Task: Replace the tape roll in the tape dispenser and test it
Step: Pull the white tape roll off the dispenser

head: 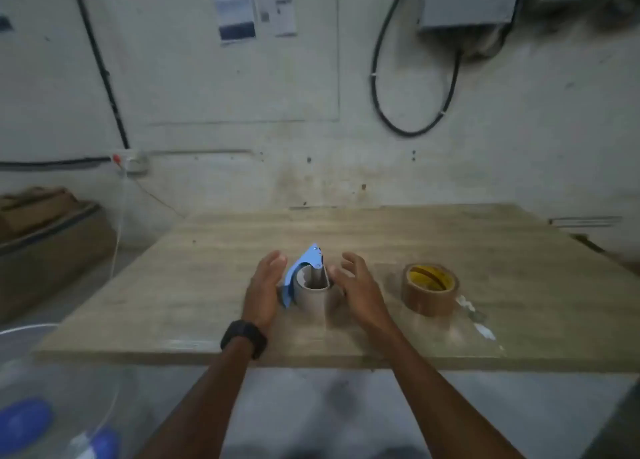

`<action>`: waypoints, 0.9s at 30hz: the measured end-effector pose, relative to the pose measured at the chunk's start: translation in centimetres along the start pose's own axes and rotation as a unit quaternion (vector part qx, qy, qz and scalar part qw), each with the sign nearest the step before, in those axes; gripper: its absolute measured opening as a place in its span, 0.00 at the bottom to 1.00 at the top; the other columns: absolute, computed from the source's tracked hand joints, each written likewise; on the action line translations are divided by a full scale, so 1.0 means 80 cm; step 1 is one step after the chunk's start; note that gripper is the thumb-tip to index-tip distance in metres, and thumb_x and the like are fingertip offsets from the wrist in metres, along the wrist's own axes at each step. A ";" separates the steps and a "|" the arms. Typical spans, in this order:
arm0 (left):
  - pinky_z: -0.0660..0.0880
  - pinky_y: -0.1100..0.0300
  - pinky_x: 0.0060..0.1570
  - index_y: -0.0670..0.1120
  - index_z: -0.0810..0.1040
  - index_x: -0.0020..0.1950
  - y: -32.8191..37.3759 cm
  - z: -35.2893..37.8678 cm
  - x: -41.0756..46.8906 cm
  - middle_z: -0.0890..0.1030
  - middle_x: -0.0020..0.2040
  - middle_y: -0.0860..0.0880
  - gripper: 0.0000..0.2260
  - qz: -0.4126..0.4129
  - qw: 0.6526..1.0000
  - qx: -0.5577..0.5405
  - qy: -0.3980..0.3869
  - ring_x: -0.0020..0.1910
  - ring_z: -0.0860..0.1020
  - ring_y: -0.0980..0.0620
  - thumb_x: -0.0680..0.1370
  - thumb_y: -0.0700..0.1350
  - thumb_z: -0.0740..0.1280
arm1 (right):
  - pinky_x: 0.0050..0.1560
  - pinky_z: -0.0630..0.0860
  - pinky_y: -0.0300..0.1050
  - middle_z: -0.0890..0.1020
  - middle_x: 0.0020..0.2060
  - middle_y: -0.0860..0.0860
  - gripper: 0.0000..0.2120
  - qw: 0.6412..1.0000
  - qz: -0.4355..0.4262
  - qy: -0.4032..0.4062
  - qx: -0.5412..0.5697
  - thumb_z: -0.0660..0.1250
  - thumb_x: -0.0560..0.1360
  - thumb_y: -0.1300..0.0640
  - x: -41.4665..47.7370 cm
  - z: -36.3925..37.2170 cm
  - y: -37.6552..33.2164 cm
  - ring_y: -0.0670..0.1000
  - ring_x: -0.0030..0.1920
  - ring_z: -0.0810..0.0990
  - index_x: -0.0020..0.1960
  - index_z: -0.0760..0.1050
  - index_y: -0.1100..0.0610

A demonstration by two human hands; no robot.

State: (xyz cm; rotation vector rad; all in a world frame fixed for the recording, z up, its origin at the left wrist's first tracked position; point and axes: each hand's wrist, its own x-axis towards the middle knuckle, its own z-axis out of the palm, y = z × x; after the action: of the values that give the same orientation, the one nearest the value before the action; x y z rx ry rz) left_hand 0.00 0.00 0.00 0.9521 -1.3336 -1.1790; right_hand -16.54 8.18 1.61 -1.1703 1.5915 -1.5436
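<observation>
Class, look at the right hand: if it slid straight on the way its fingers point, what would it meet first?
Probably the cardboard core in the blue dispenser: the right hand points forward and slightly inward beside it. Depth is unclear, so it might pass just alongside.

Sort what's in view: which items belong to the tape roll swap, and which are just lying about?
Job items: blue tape dispenser with its empty cardboard core; new brown tape roll; left hand and right hand, both open beside the dispenser.

Lying about: cardboard box; wall cable; clear plastic object.
</observation>
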 end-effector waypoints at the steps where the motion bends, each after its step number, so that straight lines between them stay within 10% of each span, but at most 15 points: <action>1: 0.68 0.44 0.72 0.56 0.78 0.63 0.006 -0.007 -0.007 0.78 0.68 0.53 0.26 0.001 1.000 0.011 0.009 0.67 0.75 0.50 0.69 0.68 0.69 | 0.69 0.72 0.50 0.74 0.71 0.50 0.27 1.000 -0.002 0.000 -0.012 0.70 0.78 0.48 -0.011 0.001 -0.006 0.52 0.68 0.75 0.74 0.68 0.51; 9: 0.67 0.45 0.72 0.64 0.77 0.60 0.008 -0.017 -0.024 0.76 0.70 0.56 0.24 -0.011 0.999 0.033 0.001 0.69 0.74 0.52 0.69 0.73 0.65 | 0.65 0.75 0.47 0.75 0.72 0.51 0.31 0.998 -0.024 -0.001 -0.064 0.73 0.76 0.50 -0.027 0.001 0.000 0.52 0.67 0.77 0.76 0.67 0.55; 13: 0.69 0.46 0.71 0.55 0.80 0.66 0.013 -0.013 -0.030 0.77 0.69 0.55 0.29 -0.010 0.998 0.058 0.000 0.68 0.75 0.51 0.72 0.70 0.64 | 0.47 0.74 0.29 0.82 0.53 0.39 0.17 0.994 -0.036 -0.030 -0.099 0.74 0.75 0.54 -0.031 0.000 -0.004 0.42 0.53 0.82 0.62 0.74 0.48; 18: 0.77 0.48 0.57 0.54 0.87 0.45 0.033 -0.004 -0.043 0.87 0.47 0.52 0.27 -0.028 0.991 0.133 -0.007 0.50 0.83 0.49 0.73 0.72 0.57 | 0.54 0.80 0.44 0.86 0.52 0.41 0.21 0.984 -0.084 -0.042 -0.153 0.75 0.67 0.50 -0.030 0.002 0.005 0.39 0.52 0.83 0.60 0.79 0.45; 27: 0.79 0.54 0.55 0.53 0.85 0.54 0.047 0.012 -0.043 0.87 0.53 0.48 0.23 -0.080 0.993 0.018 -0.080 0.52 0.84 0.51 0.81 0.62 0.54 | 0.57 0.81 0.43 0.81 0.59 0.37 0.30 0.988 -0.126 0.009 -0.087 0.78 0.68 0.56 -0.024 0.000 0.001 0.39 0.57 0.81 0.66 0.73 0.42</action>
State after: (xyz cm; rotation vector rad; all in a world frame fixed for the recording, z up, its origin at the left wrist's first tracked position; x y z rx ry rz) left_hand -0.23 4.16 3.02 1.0238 -1.4304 -1.3805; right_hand -15.74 9.92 1.27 -1.5074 1.6684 -1.5971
